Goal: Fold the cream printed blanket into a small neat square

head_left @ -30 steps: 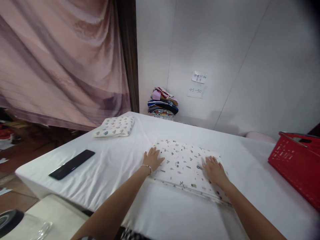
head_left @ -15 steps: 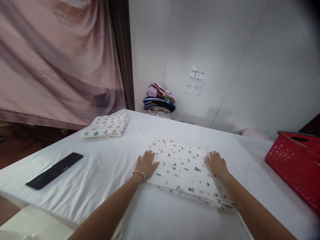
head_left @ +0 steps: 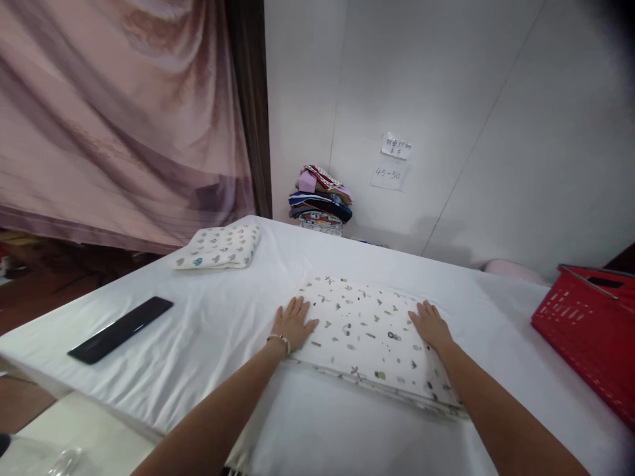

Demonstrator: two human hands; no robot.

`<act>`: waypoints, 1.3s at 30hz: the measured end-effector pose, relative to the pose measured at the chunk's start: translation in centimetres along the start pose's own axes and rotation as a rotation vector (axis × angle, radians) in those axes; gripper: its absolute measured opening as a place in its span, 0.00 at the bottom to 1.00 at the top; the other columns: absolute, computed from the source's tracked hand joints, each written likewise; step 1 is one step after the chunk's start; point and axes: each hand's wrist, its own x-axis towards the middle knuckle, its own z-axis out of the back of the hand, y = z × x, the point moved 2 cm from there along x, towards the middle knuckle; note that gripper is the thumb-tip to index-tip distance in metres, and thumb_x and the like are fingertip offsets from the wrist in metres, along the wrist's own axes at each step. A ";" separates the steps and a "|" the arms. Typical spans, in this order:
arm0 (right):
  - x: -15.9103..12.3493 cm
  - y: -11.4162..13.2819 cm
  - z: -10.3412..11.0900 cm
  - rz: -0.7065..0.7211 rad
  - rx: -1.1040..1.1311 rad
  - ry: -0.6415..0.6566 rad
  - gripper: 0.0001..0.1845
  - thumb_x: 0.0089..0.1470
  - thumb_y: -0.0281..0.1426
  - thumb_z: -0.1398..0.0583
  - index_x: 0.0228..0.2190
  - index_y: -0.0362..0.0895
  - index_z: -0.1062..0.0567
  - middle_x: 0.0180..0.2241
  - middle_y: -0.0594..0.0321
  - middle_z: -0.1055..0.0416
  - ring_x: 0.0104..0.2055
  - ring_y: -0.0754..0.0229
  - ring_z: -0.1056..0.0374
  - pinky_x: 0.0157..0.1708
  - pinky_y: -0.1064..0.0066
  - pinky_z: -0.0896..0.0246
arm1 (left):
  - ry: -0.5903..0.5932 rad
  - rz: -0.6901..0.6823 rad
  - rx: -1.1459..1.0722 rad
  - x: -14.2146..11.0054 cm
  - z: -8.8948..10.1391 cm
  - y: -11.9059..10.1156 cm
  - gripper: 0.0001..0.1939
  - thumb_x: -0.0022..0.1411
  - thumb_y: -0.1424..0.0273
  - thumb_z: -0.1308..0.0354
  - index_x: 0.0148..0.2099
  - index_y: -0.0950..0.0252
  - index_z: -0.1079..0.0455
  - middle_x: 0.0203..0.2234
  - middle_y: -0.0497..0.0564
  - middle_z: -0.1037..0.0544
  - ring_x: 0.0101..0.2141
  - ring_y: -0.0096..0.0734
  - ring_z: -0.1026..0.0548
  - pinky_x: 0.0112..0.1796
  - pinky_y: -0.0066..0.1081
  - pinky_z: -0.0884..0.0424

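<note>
A folded white cloth with small printed motifs (head_left: 367, 334) lies flat on the white-covered table (head_left: 223, 324) in front of me. My left hand (head_left: 292, 322), with a thin bracelet at the wrist, rests flat at the cloth's left edge, fingers spread. On the cloth's right part lies my right hand (head_left: 430, 325), palm down with fingers stretched out. Neither hand grips anything.
A second folded printed cloth (head_left: 218, 247) sits at the table's far left. A long black flat object (head_left: 120, 329) lies near the left edge. A red plastic basket (head_left: 585, 330) stands at the right. A pile of folded clothes (head_left: 320, 201) is stacked by the wall.
Both hands stay flat on the folded cloth; the right hand has slid a little outward toward its right edge. The view has shifted slightly.
</note>
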 end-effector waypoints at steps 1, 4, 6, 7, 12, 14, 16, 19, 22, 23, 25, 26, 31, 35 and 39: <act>-0.1 0.4 0.5 -0.019 0.004 0.025 0.31 0.57 0.45 0.59 0.57 0.44 0.44 0.63 0.55 0.57 0.63 0.48 0.62 0.54 0.52 0.54 | -0.002 -0.001 -0.002 0.0 -0.1 0.0 0.35 0.60 0.50 0.65 0.64 0.62 0.54 0.63 0.50 0.57 0.62 0.42 0.61 0.57 0.50 0.60; -1.2 3.1 1.9 -0.005 -0.006 0.018 0.31 0.57 0.45 0.59 0.58 0.44 0.45 0.63 0.54 0.60 0.64 0.48 0.67 0.57 0.48 0.65 | -0.001 -0.003 -0.007 0.1 -0.3 0.1 0.35 0.60 0.49 0.66 0.64 0.62 0.54 0.63 0.50 0.57 0.62 0.42 0.61 0.57 0.50 0.60; -2.5 6.0 2.2 0.115 -0.006 -0.028 0.31 0.58 0.45 0.60 0.59 0.44 0.48 0.64 0.56 0.63 0.65 0.51 0.71 0.58 0.51 0.70 | 0.002 -0.004 -0.010 0.2 -0.3 0.1 0.35 0.60 0.49 0.66 0.64 0.62 0.54 0.63 0.49 0.58 0.62 0.42 0.61 0.57 0.50 0.60; -3.4 7.5 2.1 0.186 0.008 -0.028 0.31 0.58 0.45 0.61 0.59 0.44 0.49 0.64 0.57 0.64 0.65 0.53 0.72 0.59 0.52 0.71 | 0.004 -0.005 -0.011 0.1 -0.2 0.1 0.35 0.60 0.49 0.66 0.64 0.62 0.54 0.63 0.50 0.58 0.62 0.42 0.61 0.57 0.50 0.60; -6.1 11.5 0.6 0.292 0.108 0.075 0.32 0.58 0.48 0.62 0.59 0.47 0.49 0.64 0.62 0.63 0.65 0.57 0.70 0.59 0.54 0.74 | 0.016 -0.008 -0.004 0.1 0.1 0.0 0.35 0.60 0.49 0.67 0.64 0.61 0.54 0.64 0.49 0.58 0.62 0.42 0.62 0.57 0.50 0.60; -6.2 11.6 0.7 0.273 0.125 0.099 0.32 0.58 0.47 0.61 0.59 0.47 0.49 0.64 0.63 0.63 0.65 0.58 0.70 0.59 0.55 0.75 | 0.017 -0.007 -0.003 0.2 0.1 0.0 0.35 0.60 0.49 0.67 0.64 0.61 0.55 0.64 0.50 0.58 0.62 0.42 0.62 0.57 0.51 0.60; -6.3 11.6 1.1 0.248 0.137 0.140 0.31 0.58 0.47 0.60 0.59 0.47 0.49 0.64 0.62 0.63 0.65 0.57 0.69 0.59 0.54 0.74 | 0.019 -0.002 0.001 0.2 0.1 0.0 0.35 0.60 0.49 0.67 0.64 0.62 0.55 0.64 0.50 0.58 0.62 0.42 0.62 0.57 0.51 0.60; -7.2 12.3 1.7 0.233 0.148 0.144 0.32 0.58 0.47 0.60 0.59 0.47 0.48 0.64 0.60 0.63 0.65 0.55 0.70 0.59 0.53 0.72 | 0.028 0.001 -0.005 0.1 0.0 0.0 0.36 0.60 0.49 0.67 0.64 0.61 0.55 0.64 0.50 0.59 0.62 0.42 0.62 0.57 0.51 0.60; -9.1 13.8 1.3 0.353 0.135 0.097 0.33 0.58 0.49 0.61 0.59 0.47 0.49 0.64 0.59 0.63 0.65 0.55 0.70 0.59 0.53 0.72 | 0.028 -0.005 -0.035 -0.1 0.0 -0.1 0.35 0.59 0.49 0.67 0.64 0.61 0.55 0.64 0.50 0.58 0.62 0.41 0.63 0.57 0.50 0.61; -9.7 14.1 1.0 0.397 0.130 0.087 0.33 0.57 0.49 0.61 0.59 0.47 0.49 0.64 0.60 0.62 0.65 0.55 0.70 0.59 0.53 0.72 | 0.024 -0.004 -0.049 -0.1 0.1 -0.1 0.35 0.59 0.49 0.66 0.64 0.61 0.54 0.64 0.50 0.58 0.62 0.41 0.62 0.57 0.51 0.61; -10.5 14.6 0.5 0.437 0.120 0.066 0.34 0.57 0.50 0.61 0.59 0.47 0.47 0.63 0.59 0.61 0.65 0.54 0.68 0.59 0.53 0.71 | 0.016 -0.002 -0.088 0.0 0.3 0.0 0.35 0.59 0.49 0.64 0.63 0.60 0.52 0.63 0.50 0.56 0.62 0.41 0.61 0.57 0.51 0.61; -10.7 14.6 0.3 0.439 0.117 0.053 0.34 0.57 0.50 0.61 0.59 0.47 0.47 0.63 0.59 0.60 0.65 0.54 0.67 0.59 0.53 0.71 | 0.011 0.002 -0.112 0.0 0.4 0.1 0.34 0.59 0.49 0.62 0.63 0.60 0.50 0.63 0.50 0.55 0.62 0.40 0.60 0.57 0.51 0.60; -10.5 14.4 0.0 0.427 0.114 0.033 0.34 0.57 0.50 0.62 0.59 0.47 0.46 0.63 0.60 0.60 0.65 0.55 0.67 0.59 0.53 0.70 | -0.069 0.065 -0.216 -1.0 1.2 1.1 0.29 0.59 0.55 0.55 0.59 0.61 0.44 0.62 0.53 0.48 0.60 0.38 0.51 0.56 0.41 0.50; -10.4 14.3 0.0 0.419 0.109 0.053 0.34 0.57 0.50 0.62 0.59 0.47 0.47 0.63 0.61 0.60 0.65 0.55 0.68 0.60 0.54 0.71 | -0.154 0.106 -0.202 -3.2 1.6 1.6 0.27 0.58 0.61 0.53 0.58 0.66 0.43 0.58 0.57 0.41 0.56 0.42 0.42 0.53 0.38 0.44; -10.5 14.3 -0.1 0.421 0.102 0.044 0.34 0.57 0.50 0.62 0.59 0.47 0.46 0.63 0.61 0.60 0.65 0.55 0.67 0.60 0.54 0.70 | -0.185 0.279 -0.323 -4.9 2.1 1.9 0.24 0.59 0.63 0.54 0.56 0.68 0.42 0.51 0.60 0.32 0.50 0.41 0.34 0.48 0.36 0.38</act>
